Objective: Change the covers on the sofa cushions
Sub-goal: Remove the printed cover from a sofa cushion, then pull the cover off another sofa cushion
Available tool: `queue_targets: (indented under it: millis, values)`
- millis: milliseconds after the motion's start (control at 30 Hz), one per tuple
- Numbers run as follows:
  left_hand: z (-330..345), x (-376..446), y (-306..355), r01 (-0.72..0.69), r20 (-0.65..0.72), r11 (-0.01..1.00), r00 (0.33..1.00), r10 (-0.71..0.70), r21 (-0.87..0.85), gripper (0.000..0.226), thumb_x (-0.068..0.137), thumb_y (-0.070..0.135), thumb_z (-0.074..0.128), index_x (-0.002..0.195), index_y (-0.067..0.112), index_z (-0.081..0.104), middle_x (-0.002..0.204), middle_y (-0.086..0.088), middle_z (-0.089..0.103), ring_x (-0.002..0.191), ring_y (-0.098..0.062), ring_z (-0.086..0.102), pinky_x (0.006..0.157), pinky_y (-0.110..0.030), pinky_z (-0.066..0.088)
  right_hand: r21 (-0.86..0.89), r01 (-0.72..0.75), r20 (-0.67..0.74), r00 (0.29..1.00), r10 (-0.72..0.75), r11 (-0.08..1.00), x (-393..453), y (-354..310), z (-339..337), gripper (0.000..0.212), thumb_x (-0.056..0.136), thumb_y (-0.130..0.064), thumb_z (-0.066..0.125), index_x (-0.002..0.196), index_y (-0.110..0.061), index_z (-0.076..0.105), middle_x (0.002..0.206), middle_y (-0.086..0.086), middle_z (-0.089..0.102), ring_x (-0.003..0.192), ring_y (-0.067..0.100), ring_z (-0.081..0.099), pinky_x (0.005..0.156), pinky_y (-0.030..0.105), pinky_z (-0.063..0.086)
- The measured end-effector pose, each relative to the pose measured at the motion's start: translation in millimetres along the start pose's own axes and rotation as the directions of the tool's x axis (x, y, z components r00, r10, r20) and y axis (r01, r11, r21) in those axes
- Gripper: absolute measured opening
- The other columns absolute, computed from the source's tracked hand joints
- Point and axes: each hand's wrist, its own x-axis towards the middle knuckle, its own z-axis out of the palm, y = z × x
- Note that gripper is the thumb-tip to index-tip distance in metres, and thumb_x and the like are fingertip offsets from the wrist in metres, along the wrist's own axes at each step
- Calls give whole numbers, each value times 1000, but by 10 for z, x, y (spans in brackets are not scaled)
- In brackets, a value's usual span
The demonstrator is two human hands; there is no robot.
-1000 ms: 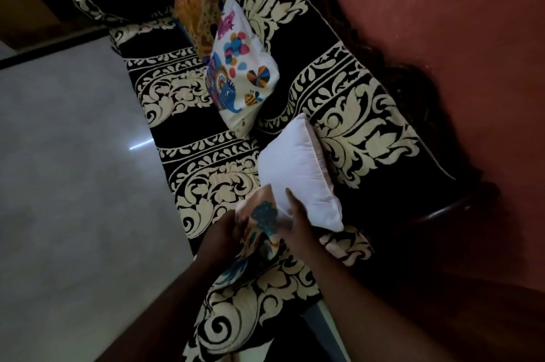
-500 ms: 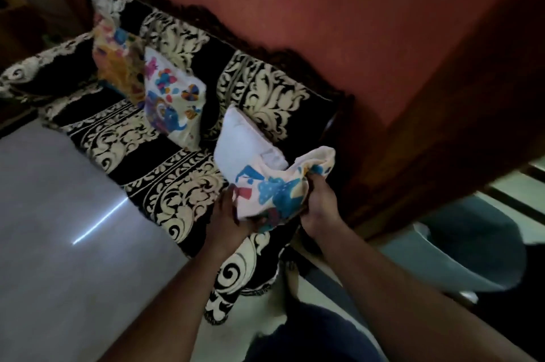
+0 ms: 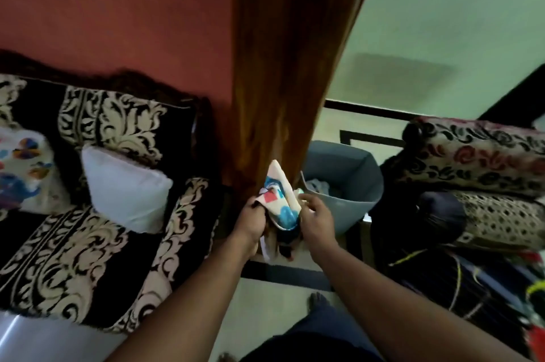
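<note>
At the far left a printed cushion [image 3: 22,167] with coloured shapes leans on the black and cream patterned sofa [image 3: 97,246]. Just right of it the bare white cushion [image 3: 125,189], stripped of any cover, lies tilted against the sofa back.

The left hand [image 3: 250,221] has its fingers curled tight round the left edge of the bunched cushion cover [image 3: 280,199], a cream cloth with blue and red patches. The right hand [image 3: 317,214] pinches the cover's right side, thumb and fingers bent onto the cloth. The cover's upper corner stands up between the two hands, in front of a brown wooden post [image 3: 292,67]. Behind the right hand is a grey basket [image 3: 351,205] with cloth inside; right of it is a pile of patterned fabrics [image 3: 483,161].

Half a second ago the cover was held over the sofa arm, just beside the white cushion; now it is well apart from that cushion, near the basket, and the view has swung right.
</note>
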Motion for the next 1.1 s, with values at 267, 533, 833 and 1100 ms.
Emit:
queue_targets:
  millis: [267,533,833,1100]
  values:
    - [1293,819,-233,-199,300,841,953,45,504,44,90,10,63,127,34,62,123,10,68,115,-9,65,102,-29,50,-81,55,115,992,-45,995,1125,280,-1166,29,87,-16,67,114,-30,66,99,-2,75,94,16,71,87,44,60]
    - [2506,1826,-154,30,78,880,994,-76,474,67,98,9,62,156,13,28,157,-8,37,139,-17,41,109,-27,39,-33,-32,-69,997,29,999,3152,112,-2120,29,90,-7,57,107,-30,58,95,-7,65,93,18,61,84,30,46]
    - [2895,2328,5,90,-114,907,992,-47,410,54,105,33,48,155,18,35,153,-3,44,130,-6,42,105,-25,36,-84,-151,-5,988,151,985,4511,194,-2422,27,93,-17,58,120,-21,54,108,7,66,100,28,64,90,44,56]
    - [2602,2161,78,118,-278,929,960,-17,350,55,100,46,48,152,27,40,154,-1,45,138,-15,45,115,-39,37,-190,-106,302,939,161,976,4282,129,-2239,54,93,-4,66,143,-10,48,139,12,54,110,21,56,69,15,51]
